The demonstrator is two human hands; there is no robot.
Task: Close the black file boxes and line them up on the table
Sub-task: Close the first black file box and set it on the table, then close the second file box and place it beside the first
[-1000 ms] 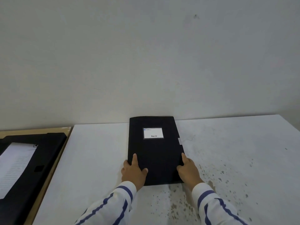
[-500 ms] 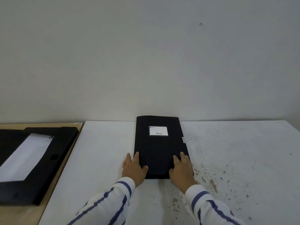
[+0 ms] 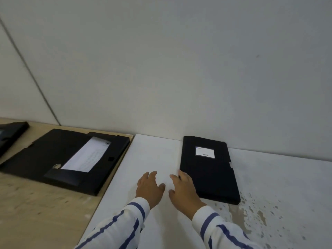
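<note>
My left hand [image 3: 150, 187] and right hand [image 3: 183, 190] are spread flat, holding nothing, beside the shut file box [image 3: 208, 168] on the white counter [image 3: 147, 155], and reaching carelessly could bump it crooked.

Plain office-like room, bare wall [image 3: 179, 69], white table [image 3: 269, 177], black file boxes [image 3: 208, 168] holding papers
</note>
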